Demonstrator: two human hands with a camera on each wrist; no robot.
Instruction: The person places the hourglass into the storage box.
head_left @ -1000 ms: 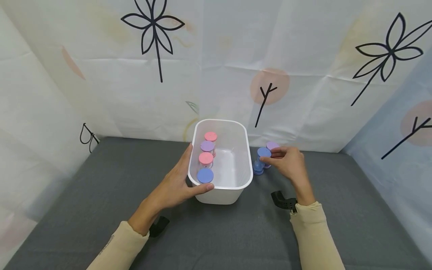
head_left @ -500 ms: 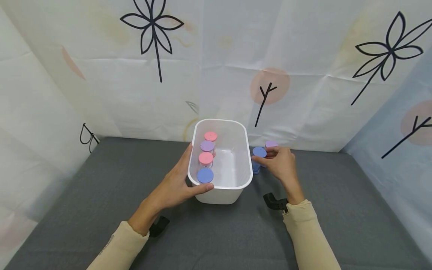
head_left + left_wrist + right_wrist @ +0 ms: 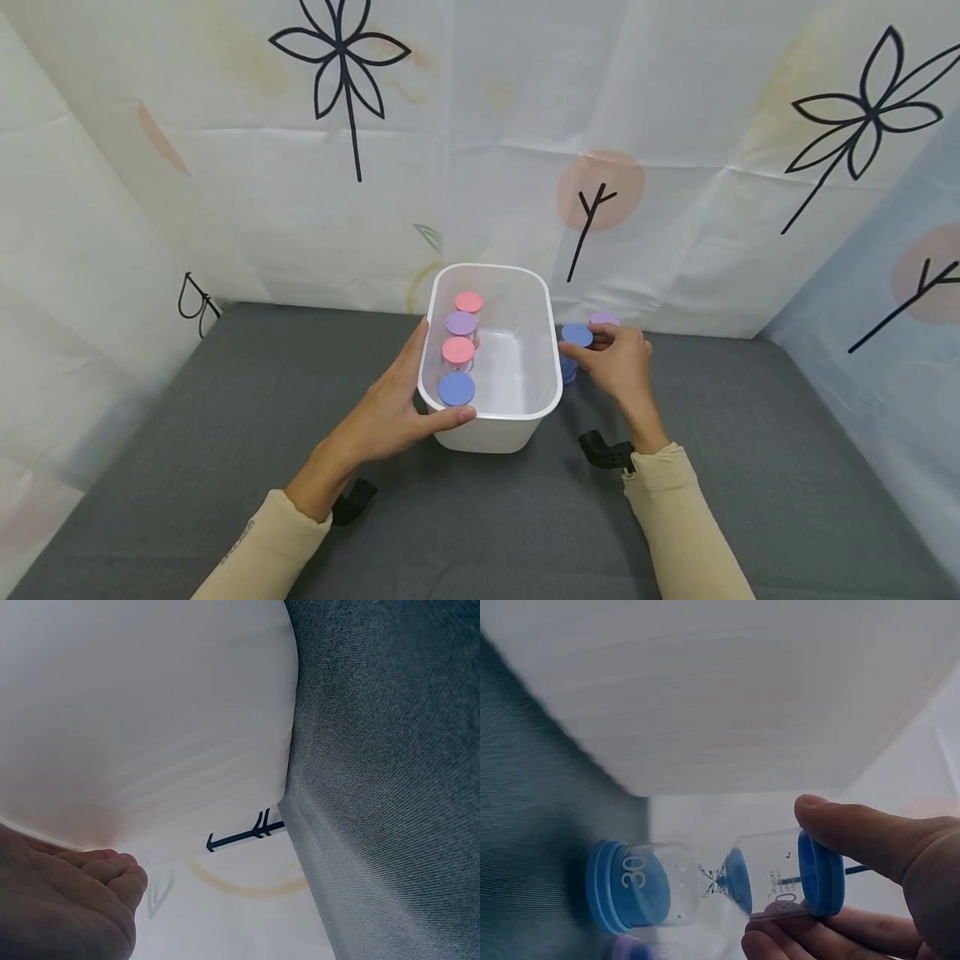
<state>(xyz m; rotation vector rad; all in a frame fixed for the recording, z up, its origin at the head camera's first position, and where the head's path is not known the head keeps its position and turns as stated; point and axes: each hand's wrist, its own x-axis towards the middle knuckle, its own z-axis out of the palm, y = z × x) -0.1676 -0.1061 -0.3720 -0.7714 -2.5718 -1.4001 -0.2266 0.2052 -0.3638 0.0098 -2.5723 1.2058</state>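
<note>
My right hand [image 3: 621, 358] pinches the upper cap of a blue sand timer [image 3: 577, 336] just right of the white plastic bin [image 3: 486, 433]. In the right wrist view the sand timer [image 3: 641, 886] shows blue sand and the number 30, thumb on one side of its cap and fingers on the other. Whether its lower cap touches the table I cannot tell. A purple-capped timer [image 3: 604, 318] stands behind, partly hidden by the hand. My left hand [image 3: 390, 412] grips the bin's near left corner, thumb over the front rim. Its fingers [image 3: 112, 874] reach the rim in the left wrist view.
Several sand timers stand in a row along the bin's left inner wall, with a blue cap [image 3: 457, 388] nearest and pink [image 3: 457, 350] and purple [image 3: 461, 323] ones behind. A grey cloth [image 3: 495, 525] covers the table. A patterned white curtain [image 3: 510, 200] hangs behind it.
My right hand has moved a little left, bringing the blue sand timer close to the bin's right side. The left hand and the bin have stayed in place.
</note>
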